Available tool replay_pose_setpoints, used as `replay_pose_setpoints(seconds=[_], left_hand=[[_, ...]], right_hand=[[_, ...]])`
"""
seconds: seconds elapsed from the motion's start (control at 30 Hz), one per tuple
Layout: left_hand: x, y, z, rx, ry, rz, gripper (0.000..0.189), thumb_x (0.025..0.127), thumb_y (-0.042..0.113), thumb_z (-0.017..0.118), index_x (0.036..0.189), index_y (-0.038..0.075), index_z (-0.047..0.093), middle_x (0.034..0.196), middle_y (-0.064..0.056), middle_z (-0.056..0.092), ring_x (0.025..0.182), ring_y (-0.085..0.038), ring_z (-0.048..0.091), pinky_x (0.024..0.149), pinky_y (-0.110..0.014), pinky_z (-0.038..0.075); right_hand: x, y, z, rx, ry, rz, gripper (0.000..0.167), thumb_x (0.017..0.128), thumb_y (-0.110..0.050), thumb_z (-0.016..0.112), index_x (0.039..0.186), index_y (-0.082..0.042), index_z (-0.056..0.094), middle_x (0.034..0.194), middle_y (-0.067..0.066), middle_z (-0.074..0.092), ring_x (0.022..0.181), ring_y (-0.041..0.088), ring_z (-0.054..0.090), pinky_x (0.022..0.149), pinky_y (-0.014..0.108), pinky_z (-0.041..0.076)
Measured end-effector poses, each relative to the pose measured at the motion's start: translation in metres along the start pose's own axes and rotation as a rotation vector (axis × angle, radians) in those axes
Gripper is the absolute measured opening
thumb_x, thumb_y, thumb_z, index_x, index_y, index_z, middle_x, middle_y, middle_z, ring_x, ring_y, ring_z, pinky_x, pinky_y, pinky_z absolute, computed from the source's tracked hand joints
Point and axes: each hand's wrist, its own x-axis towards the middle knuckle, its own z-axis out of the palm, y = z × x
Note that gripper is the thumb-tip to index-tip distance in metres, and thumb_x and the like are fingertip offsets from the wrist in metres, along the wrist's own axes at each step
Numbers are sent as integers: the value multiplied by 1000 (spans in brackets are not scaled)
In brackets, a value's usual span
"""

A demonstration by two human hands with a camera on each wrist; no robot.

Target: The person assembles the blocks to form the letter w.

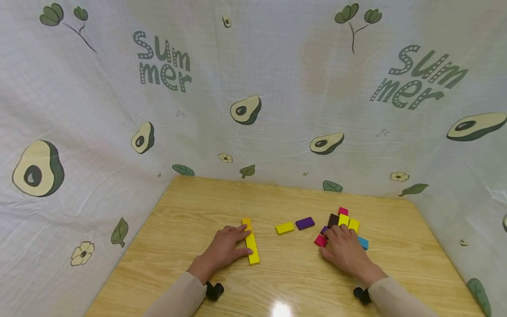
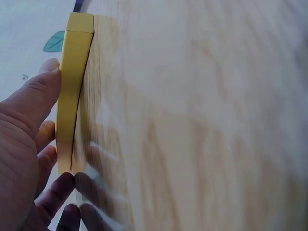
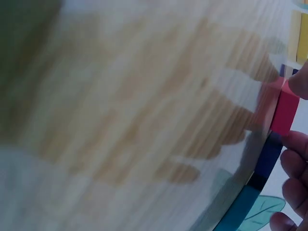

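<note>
My left hand (image 1: 242,240) lies flat on the wooden table (image 1: 198,211), its forefinger and thumb touching the left side of a row of yellow blocks (image 1: 251,243). In the left wrist view the thumb and fingers of the left hand (image 2: 45,144) lie along the yellow row (image 2: 72,82). My right hand (image 1: 327,237) rests over a cluster of blocks and pinches a pink block (image 1: 319,241) between thumb and forefinger. The right wrist view is blurred, with the pink block (image 3: 284,111) between the fingertips (image 3: 292,143), and a dark blue block (image 3: 267,154) and a blue block (image 3: 243,211) beside it.
A loose yellow block (image 1: 284,227) and a purple block (image 1: 304,223) lie between the hands. Around the right hand are a brown block (image 1: 333,219), yellow blocks (image 1: 348,221), another pink block (image 1: 343,211) and a blue block (image 1: 363,243). Avocado-print cloth (image 1: 253,110) walls the table on three sides.
</note>
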Motion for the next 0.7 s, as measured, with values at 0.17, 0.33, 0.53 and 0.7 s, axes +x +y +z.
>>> replay_pose_setpoints(seconds=[0.17, 0.33, 0.53, 0.7], left_hand=[[0, 0, 0, -4, -4, -3, 65, 97, 54, 71, 152, 20, 60, 164, -2, 49, 138, -30, 52, 112, -59, 42], [0, 0, 0, -7, -4, -1, 65, 98, 54, 71, 152, 20, 59, 164, -2, 49, 139, -30, 51, 112, -59, 42], [-1, 1, 0, -6, -5, -7, 65, 98, 53, 71, 152, 19, 60, 164, -3, 49, 139, -31, 51, 112, -59, 42], [-1, 1, -1, -2, 7, -4, 64, 97, 52, 72, 151, 19, 60, 163, -3, 49, 138, -31, 52, 112, -59, 42]], right_hand=[[-1, -5, 2, 5, 16, -16, 37, 88, -33, 80, 108, -5, 69, 103, 10, 64, 96, 31, 54, 84, 51, 47], [2, -21, -1, 40, 43, -46, 27, 86, -28, 81, 100, -9, 67, 95, 3, 59, 93, 26, 49, 83, 44, 43], [6, -49, -2, 30, 79, -139, 26, 85, -28, 81, 98, -11, 66, 93, 0, 57, 91, 22, 45, 80, 40, 38], [9, -77, -1, 38, 62, -215, 25, 86, -30, 79, 98, -12, 67, 94, -2, 58, 90, 19, 45, 78, 36, 35]])
